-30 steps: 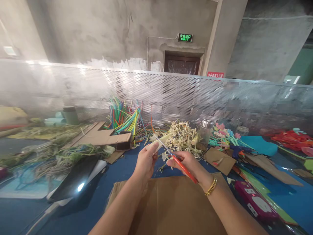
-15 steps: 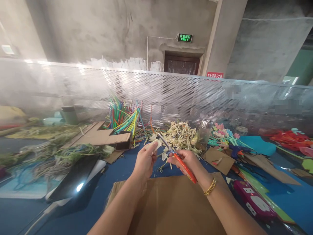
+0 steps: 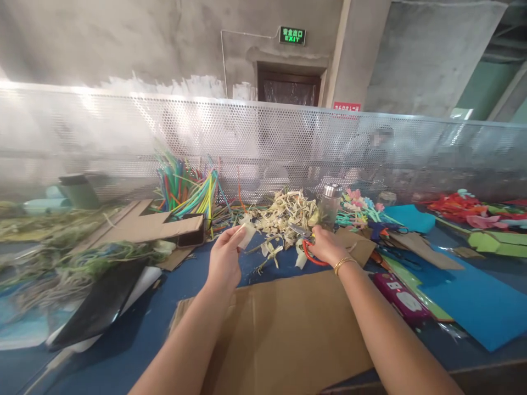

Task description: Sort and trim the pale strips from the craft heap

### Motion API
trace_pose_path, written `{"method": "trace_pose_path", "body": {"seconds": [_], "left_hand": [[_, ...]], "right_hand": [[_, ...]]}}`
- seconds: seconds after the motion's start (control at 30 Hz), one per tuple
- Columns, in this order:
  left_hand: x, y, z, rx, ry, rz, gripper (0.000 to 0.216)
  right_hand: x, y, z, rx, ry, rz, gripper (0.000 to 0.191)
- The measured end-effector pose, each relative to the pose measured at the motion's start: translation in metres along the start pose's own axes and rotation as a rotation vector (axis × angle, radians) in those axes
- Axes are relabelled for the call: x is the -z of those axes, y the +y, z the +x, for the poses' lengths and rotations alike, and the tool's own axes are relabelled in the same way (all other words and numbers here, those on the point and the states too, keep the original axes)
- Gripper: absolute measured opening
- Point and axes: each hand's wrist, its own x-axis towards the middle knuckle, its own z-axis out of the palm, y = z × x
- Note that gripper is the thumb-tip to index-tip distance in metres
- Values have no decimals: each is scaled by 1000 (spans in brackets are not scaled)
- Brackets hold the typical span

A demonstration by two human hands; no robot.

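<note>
My left hand (image 3: pixel 225 255) pinches a small pale, off-white piece (image 3: pixel 247 235) between thumb and fingertips, above the front left of the scrap pile. My right hand (image 3: pixel 327 245) is closed at the orange-handled scissors (image 3: pixel 315 257), low beside the pile; their metal blades point left. Part of the handles is hidden by the fingers. Right behind the hands lies a heap of pale, dry, curled strips (image 3: pixel 288 211). A few loose pale scraps (image 3: pixel 270 252) rest on the blue tabletop between the two hands.
A flat cardboard sheet (image 3: pixel 280 323) lies under my forearms. Behind are colourful pipe cleaners (image 3: pixel 189 189), a cut cardboard piece (image 3: pixel 140 225) and a clear bottle (image 3: pixel 330 206). Right: a purple case (image 3: pixel 399 299) and blue sheets (image 3: pixel 473 291). A perforated metal screen (image 3: pixel 234 131) borders the back.
My right hand has moved away from the left hand, bringing the scissors down beside the pile with blades turned left. My left hand keeps the pale piece. The view has shifted right.
</note>
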Motion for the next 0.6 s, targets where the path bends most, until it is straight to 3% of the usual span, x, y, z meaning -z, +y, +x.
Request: {"method": "trace_pose_path", "body": {"seconds": [0.13, 0.27, 0.37, 0.47, 0.53, 0.6], "left_hand": [[-2, 0, -4, 60, -35, 35, 38], [-5, -5, -7, 115, -28, 41, 40], [-8, -12, -11, 112, -46, 41, 40], [-13, -18, -18, 131, -117, 37, 38], [-16, -20, -22, 165, -179, 26, 37], [-17, -22, -23, 192, -214, 26, 37]], "right_hand": [[-4, -1, 1, 2, -20, -50, 31], [-2, -12, -5, 51, 204, 125, 15], [-8, -41, -18, 170, 265, 553, 29], [-23, -74, -30, 214, 33, 1167, 38], [-32, -87, -33, 207, -27, 1372, 37], [-37, -88, -31, 184, -2, 1458, 32]]}}
